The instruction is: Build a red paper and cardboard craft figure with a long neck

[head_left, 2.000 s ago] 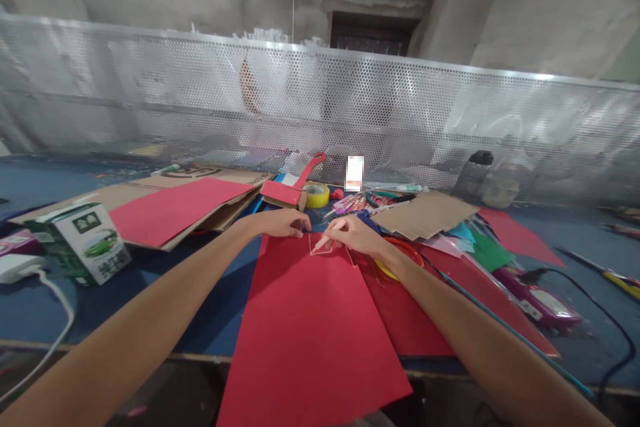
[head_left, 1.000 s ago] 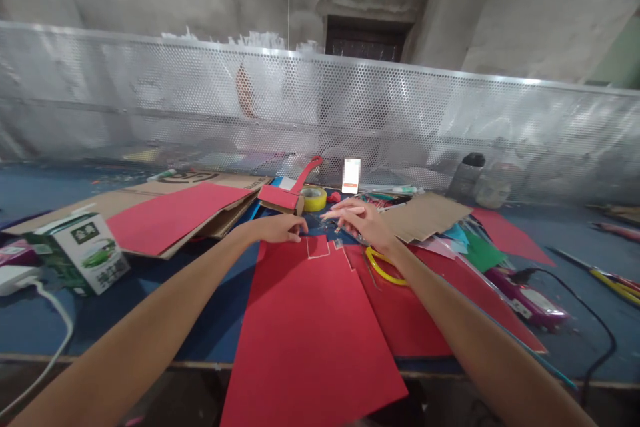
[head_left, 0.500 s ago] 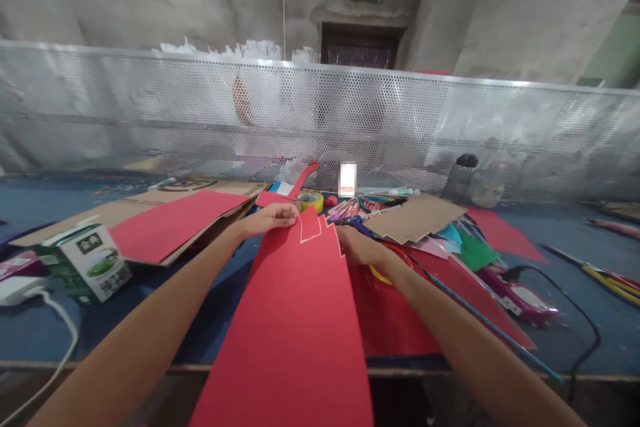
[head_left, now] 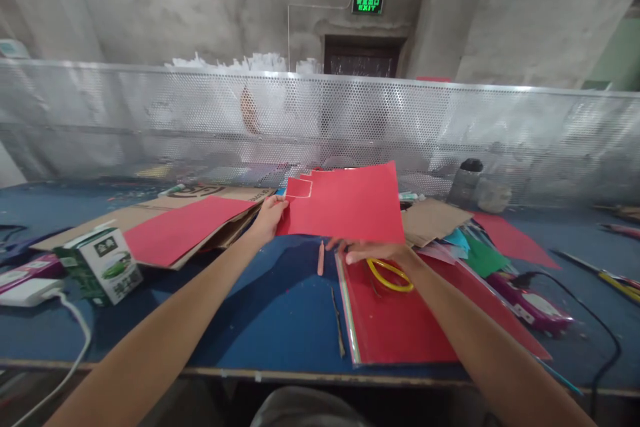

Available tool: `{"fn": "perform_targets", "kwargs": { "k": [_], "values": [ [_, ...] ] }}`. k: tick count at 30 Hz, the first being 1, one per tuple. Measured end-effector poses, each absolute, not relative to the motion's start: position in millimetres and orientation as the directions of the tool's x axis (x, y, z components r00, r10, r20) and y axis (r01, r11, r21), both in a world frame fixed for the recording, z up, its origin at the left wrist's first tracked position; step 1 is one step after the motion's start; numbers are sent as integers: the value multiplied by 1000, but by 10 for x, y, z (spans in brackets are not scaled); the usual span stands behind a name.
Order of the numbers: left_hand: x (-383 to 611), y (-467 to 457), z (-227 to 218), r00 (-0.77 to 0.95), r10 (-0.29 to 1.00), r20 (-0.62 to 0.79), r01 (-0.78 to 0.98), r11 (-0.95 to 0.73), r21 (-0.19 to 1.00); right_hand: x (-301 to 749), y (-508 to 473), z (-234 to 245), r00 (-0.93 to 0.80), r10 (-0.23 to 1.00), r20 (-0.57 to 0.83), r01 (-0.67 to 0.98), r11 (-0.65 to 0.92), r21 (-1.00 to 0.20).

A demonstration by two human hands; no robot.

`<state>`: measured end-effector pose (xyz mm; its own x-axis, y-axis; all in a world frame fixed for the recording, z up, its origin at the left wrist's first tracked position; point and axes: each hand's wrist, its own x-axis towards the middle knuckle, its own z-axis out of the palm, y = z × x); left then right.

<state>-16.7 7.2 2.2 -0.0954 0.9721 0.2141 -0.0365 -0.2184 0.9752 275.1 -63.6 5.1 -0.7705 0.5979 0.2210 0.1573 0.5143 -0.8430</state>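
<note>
My left hand (head_left: 270, 219) pinches a red card sheet (head_left: 350, 203) by its left edge and holds it raised above the table. Steps are cut into the sheet's upper left edge, and a pale outline of a rectangle shows near that corner. Just under the sheet's lower edge is my right hand (head_left: 370, 252), its fingers apart and partly covered by the sheet; nothing shows in it. A pink pen-like stick (head_left: 321, 259) lies on the table by its fingertips. Below the right hand, a yellow loop (head_left: 390, 275) rests on a pack of red paper (head_left: 400, 327) in clear plastic.
At left, a green and white carton (head_left: 103, 263) stands before cardboard (head_left: 200, 195) topped with red card (head_left: 185, 227). A thin twig (head_left: 338, 323) lies near the front edge. Brown card (head_left: 435, 219), coloured papers and a purple box (head_left: 530, 303) with a black cable lie right. Perforated metal panel (head_left: 210, 113) behind.
The red sheet has swung from lengthwise toward me to crosswise, its stepped end now at left. My right hand has left the stepped edge; the dark-handled scissors near it are no longer visible.
</note>
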Motion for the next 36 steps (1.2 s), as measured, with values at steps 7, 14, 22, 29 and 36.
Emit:
{"fn": "perform_targets", "kwargs": {
  "k": [7, 14, 22, 29, 36],
  "values": [
    [13, -104, -49, 188, 945, 267, -147, -242, 959, 2525, -493, -56, -192, 947, 258, -236, 210, -949],
    [30, -246, -34, 479, 842, 249, -212, -164, 963, 2705, -367, 67, 67, 945, 321, -329, 325, -887],
    [-29, -351, 20, 558, 817, 149, -158, -72, 985, 2772, -340, 39, -1, 909, 417, -182, 410, -894],
    [108, -343, -44, 511, 853, 110, -149, -38, 988, 2740, -372, 61, 46, 877, 478, -106, 480, -871],
    [112, -305, -45, 499, 856, 135, -81, -109, 991, 2740, -470, 145, 41, 883, 467, -89, 469, -879]
  ]
}}
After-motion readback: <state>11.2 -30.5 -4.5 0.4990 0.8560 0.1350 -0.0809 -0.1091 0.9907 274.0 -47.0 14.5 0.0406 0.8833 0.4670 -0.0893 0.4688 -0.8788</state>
